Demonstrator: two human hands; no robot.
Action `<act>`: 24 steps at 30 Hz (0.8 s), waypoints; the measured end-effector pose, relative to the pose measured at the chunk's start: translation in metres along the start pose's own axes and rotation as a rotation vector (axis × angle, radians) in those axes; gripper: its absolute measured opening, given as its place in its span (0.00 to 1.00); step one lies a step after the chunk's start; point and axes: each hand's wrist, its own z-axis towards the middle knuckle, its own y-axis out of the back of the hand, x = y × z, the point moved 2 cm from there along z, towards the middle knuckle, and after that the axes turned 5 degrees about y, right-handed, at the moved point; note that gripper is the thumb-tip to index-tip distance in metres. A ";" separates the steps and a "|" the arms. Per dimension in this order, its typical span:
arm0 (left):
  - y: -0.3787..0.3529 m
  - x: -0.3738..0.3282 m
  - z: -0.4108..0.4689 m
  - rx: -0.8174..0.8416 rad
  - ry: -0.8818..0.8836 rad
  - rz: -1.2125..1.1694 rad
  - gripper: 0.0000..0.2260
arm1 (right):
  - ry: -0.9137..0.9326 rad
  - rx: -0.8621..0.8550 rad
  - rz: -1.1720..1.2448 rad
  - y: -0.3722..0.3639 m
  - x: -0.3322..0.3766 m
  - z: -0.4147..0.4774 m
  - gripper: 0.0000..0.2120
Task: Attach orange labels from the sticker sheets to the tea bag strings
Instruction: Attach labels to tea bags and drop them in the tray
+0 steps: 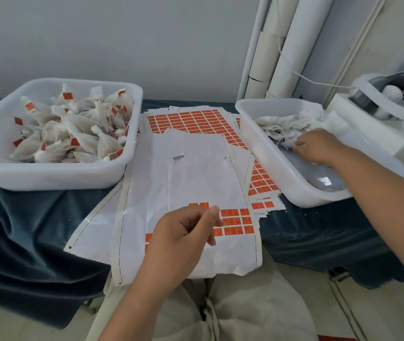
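A mostly peeled sticker sheet (pixel 183 173) lies in front of me, with a few orange labels (pixel 235 221) left near its front edge. My left hand (pixel 183 232) hovers over those labels with its fingers loosely curled, and I see nothing in it. A white tub (pixel 270 153) on the right holds unlabelled tea bags (pixel 287 124). My right hand (pixel 319 146) reaches into it, fingers curled on a tea bag at the pile's edge. On the left, another tub (pixel 48 178) is heaped with labelled tea bags (pixel 73 129).
Fuller sticker sheets lie behind (pixel 191 121) and to the right (pixel 261 180) of the front sheet. A dark blue cloth (pixel 36 217) covers the table. A white device (pixel 373 119) stands at the far right, and white pipes (pixel 284 45) run up the wall.
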 end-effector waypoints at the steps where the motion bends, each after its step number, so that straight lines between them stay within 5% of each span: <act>1: 0.000 0.001 0.000 -0.001 0.002 0.009 0.19 | -0.008 -0.070 0.058 0.008 0.001 -0.006 0.12; 7: -0.001 0.001 0.000 -0.023 -0.019 0.039 0.21 | 0.082 -0.339 0.392 0.058 0.022 -0.061 0.05; 12: -0.007 -0.004 -0.006 -0.127 -0.090 0.159 0.11 | 0.205 -0.386 0.641 0.083 0.064 -0.124 0.11; 17: -0.019 -0.016 -0.019 -0.208 -0.226 0.226 0.25 | 0.331 -0.372 0.734 0.080 0.111 -0.173 0.17; 20: -0.020 -0.016 -0.021 -0.146 -0.213 0.222 0.33 | 0.485 -0.220 0.711 0.072 0.140 -0.199 0.22; 22: -0.020 -0.013 -0.017 -0.052 -0.182 0.119 0.25 | 0.558 -0.092 0.779 0.060 0.155 -0.209 0.21; 24: -0.019 -0.013 -0.016 -0.027 -0.186 0.041 0.07 | 0.546 -0.037 0.920 0.047 0.163 -0.215 0.18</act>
